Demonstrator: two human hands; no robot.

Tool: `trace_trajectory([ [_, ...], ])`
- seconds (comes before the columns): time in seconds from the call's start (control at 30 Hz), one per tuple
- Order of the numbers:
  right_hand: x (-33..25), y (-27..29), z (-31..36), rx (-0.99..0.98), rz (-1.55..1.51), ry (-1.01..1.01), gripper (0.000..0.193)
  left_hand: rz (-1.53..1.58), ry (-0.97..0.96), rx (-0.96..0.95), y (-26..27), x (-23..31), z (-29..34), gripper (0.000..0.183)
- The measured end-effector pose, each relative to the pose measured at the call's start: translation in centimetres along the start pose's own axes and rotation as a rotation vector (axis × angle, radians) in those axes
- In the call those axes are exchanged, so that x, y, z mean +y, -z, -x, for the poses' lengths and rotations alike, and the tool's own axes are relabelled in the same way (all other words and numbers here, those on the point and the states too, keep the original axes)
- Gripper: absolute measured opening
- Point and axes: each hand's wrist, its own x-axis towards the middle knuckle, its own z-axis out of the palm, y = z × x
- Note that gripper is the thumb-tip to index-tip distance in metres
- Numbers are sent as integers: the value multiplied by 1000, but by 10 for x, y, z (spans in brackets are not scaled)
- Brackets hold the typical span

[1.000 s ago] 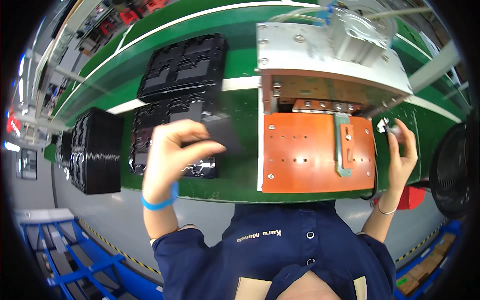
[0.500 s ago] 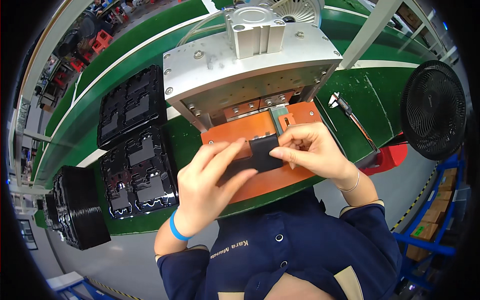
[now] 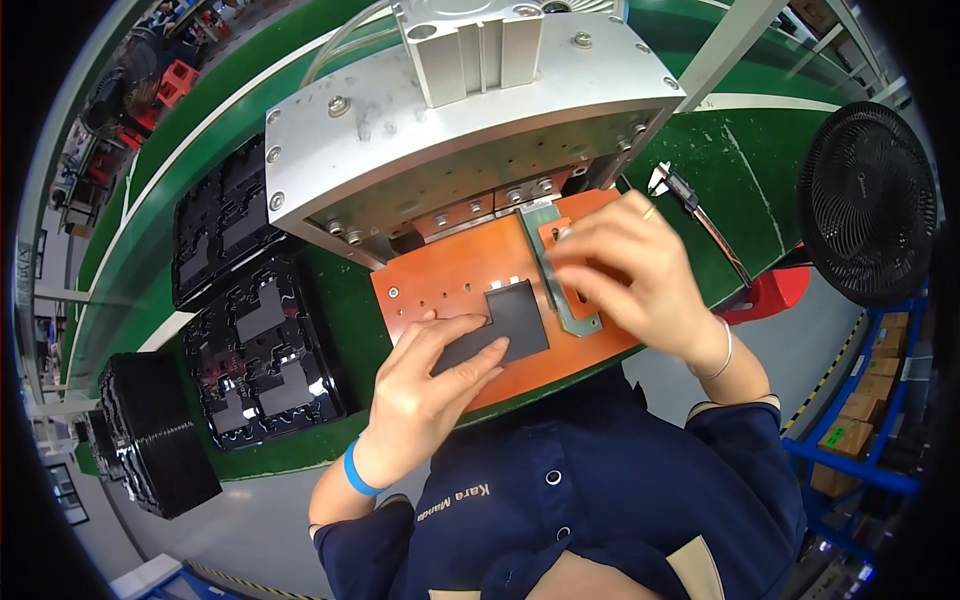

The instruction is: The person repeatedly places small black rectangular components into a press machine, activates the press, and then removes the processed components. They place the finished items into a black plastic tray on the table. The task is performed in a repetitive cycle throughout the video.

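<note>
A flat, L-shaped dark grey pouch battery cell (image 3: 515,325) with small pale tabs on its far edge lies on the orange base plate (image 3: 420,290). My left hand (image 3: 425,365) grips its left part between thumb and fingers, covering some of it. My right hand (image 3: 640,270) is over the grey-green strip (image 3: 578,320) and the orange slotted piece (image 3: 550,236) mounted on it. Its fingers are bent and smeared by motion, so I cannot tell whether they hold the piece.
Beyond the plate stands a metal press (image 3: 470,130). Black trays (image 3: 265,350) holding grey cells lie at left, beside a stack of black trays (image 3: 165,430). A digital caliper (image 3: 700,215) and black fan (image 3: 868,205) are at right, above a red stool (image 3: 775,295).
The cell, held up by both hands before, now lies on the orange plate. My right hand has left it and moved right and away to the slotted piece; my left hand has lowered with the cell.
</note>
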Motion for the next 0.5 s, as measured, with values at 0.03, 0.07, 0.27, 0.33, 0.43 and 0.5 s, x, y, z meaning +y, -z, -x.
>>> trace_trajectory([
  [0.03, 0, -5, 1, -12, 73, 91, 17, -6, 3, -7, -1, 0, 1, 38],
  [0.07, -3, -13, 8, -78, 32, 21, 18, -25, -10, -40, 0, 1, 1, 38],
  [0.27, -12, -33, 11, -134, 210, 91, 30, -4, 2, -57, -2, -1, 7, 41],
  [0.33, -12, -34, 11, -134, 253, 105, 33, 10, 27, -52, -2, 0, 6, 39],
  [0.43, -15, -36, 7, -124, 271, 54, 29, 26, 45, -52, -2, 1, 4, 38],
  [0.5, -16, -35, 5, -88, 241, 40, 27, 30, 25, -50, -1, 0, 4, 39],
])
